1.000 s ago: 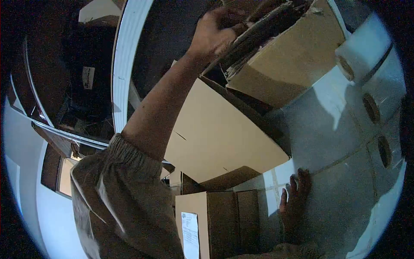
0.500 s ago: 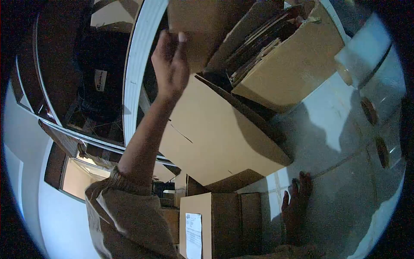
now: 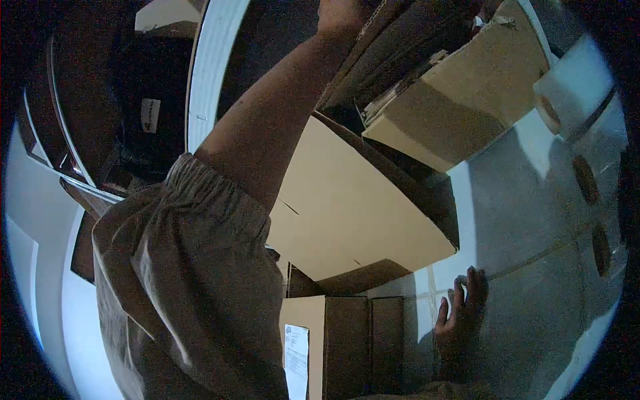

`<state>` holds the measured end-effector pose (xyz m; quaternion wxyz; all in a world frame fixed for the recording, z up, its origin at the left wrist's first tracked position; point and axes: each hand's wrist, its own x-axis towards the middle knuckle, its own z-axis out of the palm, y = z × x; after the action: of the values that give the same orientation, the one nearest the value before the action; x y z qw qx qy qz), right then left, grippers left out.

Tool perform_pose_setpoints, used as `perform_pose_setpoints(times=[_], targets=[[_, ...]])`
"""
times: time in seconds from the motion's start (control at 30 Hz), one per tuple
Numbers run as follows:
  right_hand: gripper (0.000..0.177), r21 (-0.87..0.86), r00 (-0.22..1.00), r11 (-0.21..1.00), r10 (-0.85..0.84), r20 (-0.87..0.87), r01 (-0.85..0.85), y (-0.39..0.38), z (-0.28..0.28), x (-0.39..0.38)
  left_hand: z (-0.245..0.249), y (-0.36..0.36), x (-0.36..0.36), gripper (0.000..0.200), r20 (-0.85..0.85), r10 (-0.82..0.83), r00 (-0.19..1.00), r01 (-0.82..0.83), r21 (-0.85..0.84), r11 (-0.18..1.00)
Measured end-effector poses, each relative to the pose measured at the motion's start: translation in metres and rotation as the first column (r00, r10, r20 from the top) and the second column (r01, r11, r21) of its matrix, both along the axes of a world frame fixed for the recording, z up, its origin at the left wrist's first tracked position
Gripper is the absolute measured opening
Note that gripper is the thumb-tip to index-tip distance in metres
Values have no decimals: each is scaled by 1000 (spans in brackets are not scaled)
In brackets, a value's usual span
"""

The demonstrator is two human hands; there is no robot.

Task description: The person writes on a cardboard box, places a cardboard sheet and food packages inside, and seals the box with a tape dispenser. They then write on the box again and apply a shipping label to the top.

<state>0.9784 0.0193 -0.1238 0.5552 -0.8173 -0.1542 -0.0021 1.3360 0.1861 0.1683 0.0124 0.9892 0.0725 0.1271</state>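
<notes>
1. Left hand [image 3: 337, 15] raised to top edge of view, pressed against flattened cardboard sheets [image 3: 393, 40] standing in an open carton [image 3: 460, 100]; fingers cut off, so grip impossible to tell.
2. Right hand [image 3: 460, 317] open, fingers spread flat on pale tiled surface [image 3: 533, 200].
3. Large cardboard panel [image 3: 353, 207] just below carton; labelled box [image 3: 333, 347] near right hand.

Two bare hands show: left hand [image 3: 340, 13], right hand [image 3: 460, 320]. Three white rolls with brown cardboard cores [image 3: 567, 87] lie beyond the right hand. Three tan cardboard boxes [image 3: 347, 207] sit between both hands, and one white paper label [image 3: 295, 360].
</notes>
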Motion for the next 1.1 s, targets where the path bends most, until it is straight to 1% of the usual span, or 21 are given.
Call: perform_pose_setpoints(times=[0.07, 0.1, 0.17, 0.2, 0.23, 0.3, 0.37, 0.4, 0.43, 0.47, 0.5, 0.53, 0.57, 0.67, 0.77, 0.8, 0.87, 0.9, 0.97, 1.03, 1.1], targets=[[45, -2, 1000, 1000, 9, -4, -9, 1, 0, 1, 7, -8, -11, 44, 46, 9, 999, -11, 39, 999], [44, 28, 1000, 1000, 7, -12, -6, 2, -3, 0, 21, -41, -46, 41, -95, -18, 995, 38, 218, 975], [43, 57, 1000, 998, 10, -18, -9, 6, -14, -7, 35, -36, -89, 32, -49, -244, 968, 241, 432, 869], [40, 114, 1000, 993, -24, -20, 26, 13, -26, -12, 41, -14, -103, 33, 124, -466, 876, 347, 510, 787], [38, 173, 998, 983, -57, -21, 59, 17, -32, -15, 52, -15, -125, 24, 261, -501, 825, 408, 337, 848], [41, 200, 998, 978, -48, -46, 56, 19, -30, -14, 77, -18, -187, 19, 450, -459, 766, 366, 282, 887], [44, 222, 998, 974, -26, -57, 38, 20, -30, -11, 103, -1, -257, 26, 670, -234, 705, 306, 11, 952], [37, 145, 994, 987, -77, 76, 65, 21, -34, -9, 117, 9, -297, 34, 766, -114, 633, 292, -100, 951], [32, 75, 970, 992, -112, 217, 97, 20, -34, -7, 130, 14, -339, 35, 766, -101, 634, 75, 69, 995], [32, 82, 966, 995, -82, 247, 64, 21, -31, -8, 144, 19, -382, 37, 770, -80, 633, -158, 230, 960], [32, 82, 984, 993, -100, 145, 88, 23, -27, -9, 160, 35, -434, 36, 846, 84, 526, -167, 6, 986], [31, 79, 993, 991, -109, 43, 105, 27, -23, -11, 165, 44, -477, 27, 882, 181, 434, -143, -131, 981], [31, -100, 959, 987, -93, 268, 124, 26, -24, -7, 170, 53, -521, 19, 902, 275, 333, -95, -258, 961], [33, -265, 969, 955, -70, 239, 134, 30, -23, -6, 179, 70, -650, 15, 904, 370, 216, -46, -369, 928], [34, -325, 954, 931, -69, 292, 167, 36, -27, -5, 179, 63, -755, 21, 890, 455, -35, -221, -451, 865], [30, -358, 937, 912, -69, 342, 198, 38, -34, -2, 176, 70, -811, 21, 853, 517, -74, -147, -522, 840], [28, -455, 942, 861, -72, 329, 225, 42, -20, -3, 163, 71, -897, 21, 858, 505, -94, -231, -512, 827], [28, -455, 926, 867, -20, 377, 203, 43, -42, 4, 158, 70, -933, 22, 842, 507, -183, -271, -539, 798], [32, -325, 816, 899, -59, 575, 294, 46, -101, 30, 143, 71, -1017, 27, 827, 441, -348, -290, -543, 788], [34, -322, 775, 909, -1, 632, 264, 46, -88, 27, 130, 59, -1093, 30, 797, 380, -469, -285, -544, 789], [37, -361, 780, 899, 35, 625, 249, 35, -66, 26, 123, 34, -1158, 34, 743, 378, -553, -488, -656, 576]])
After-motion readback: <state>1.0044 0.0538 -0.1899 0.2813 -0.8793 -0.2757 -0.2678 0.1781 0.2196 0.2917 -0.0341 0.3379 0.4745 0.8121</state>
